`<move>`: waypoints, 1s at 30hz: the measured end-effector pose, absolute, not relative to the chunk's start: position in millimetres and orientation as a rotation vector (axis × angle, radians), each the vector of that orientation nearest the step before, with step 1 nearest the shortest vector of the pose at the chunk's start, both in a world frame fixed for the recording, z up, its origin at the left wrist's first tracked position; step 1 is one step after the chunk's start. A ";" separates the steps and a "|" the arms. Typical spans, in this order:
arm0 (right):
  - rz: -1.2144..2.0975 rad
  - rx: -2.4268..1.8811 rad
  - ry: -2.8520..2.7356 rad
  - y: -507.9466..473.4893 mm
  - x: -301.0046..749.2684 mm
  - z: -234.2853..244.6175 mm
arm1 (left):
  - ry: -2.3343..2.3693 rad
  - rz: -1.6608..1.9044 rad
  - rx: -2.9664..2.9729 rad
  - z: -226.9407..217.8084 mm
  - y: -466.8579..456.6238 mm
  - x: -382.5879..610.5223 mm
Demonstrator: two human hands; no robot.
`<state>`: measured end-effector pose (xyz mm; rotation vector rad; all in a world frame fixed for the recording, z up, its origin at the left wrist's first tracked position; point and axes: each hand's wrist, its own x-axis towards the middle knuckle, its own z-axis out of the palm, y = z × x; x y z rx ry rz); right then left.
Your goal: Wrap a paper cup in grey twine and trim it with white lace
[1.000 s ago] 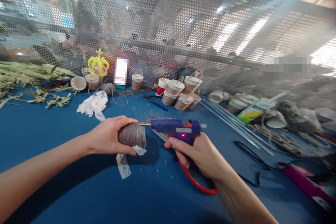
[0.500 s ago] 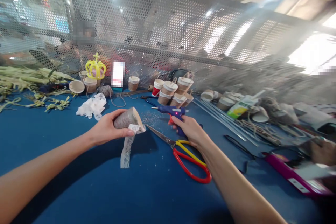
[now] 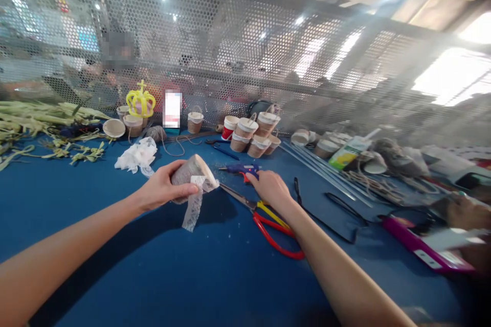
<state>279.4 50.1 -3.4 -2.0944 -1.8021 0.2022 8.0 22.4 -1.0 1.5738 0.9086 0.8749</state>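
In my left hand (image 3: 164,190) is a small cup (image 3: 186,172) wound with grey twine, tilted so its pale open rim faces right. My thumb presses a strip of white lace ribbon (image 3: 193,209) at the rim, and its loose end hangs down. My right hand (image 3: 271,189) is closed on a blue hot glue gun (image 3: 241,168), low over the table, its nozzle pointing left past the cup. The gun's handle is mostly hidden by my fingers. Scissors (image 3: 250,205) with red and yellow handles lie beneath my right wrist, blades towards the cup.
A crumpled white lace bundle (image 3: 137,155) and grey yarn (image 3: 155,133) lie left. Several lace-rimmed cups (image 3: 245,133) stand behind, before a perforated metal screen (image 3: 230,36). Clear glue sticks (image 3: 326,171) lie right, near a black cord (image 3: 326,227). Another person's hand (image 3: 456,209) is at far right.
My right hand has lowered the glue gun towards the table and tipped it, drawing slightly left. The cup has moved a little right and turned, the lace end swinging with it.
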 end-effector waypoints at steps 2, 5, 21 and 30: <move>0.117 -1.957 -1.867 36.9 267.4 8.7 | 0.917 0.866 1.593 -1.5 22.6 8.2; 0.143 -1.640 -2.025 8.8 242.4 30.2 | 0.919 0.863 1.620 -2.7 23.3 8.5; 0.614 -1.170 -2.027 -14.9 201.6 21.7 | 0.939 0.874 1.714 -10.5 15.3 20.9; 0.729 -1.196 -1.811 -15.3 209.0 23.3 | 0.640 0.872 1.239 -22.1 13.5 26.9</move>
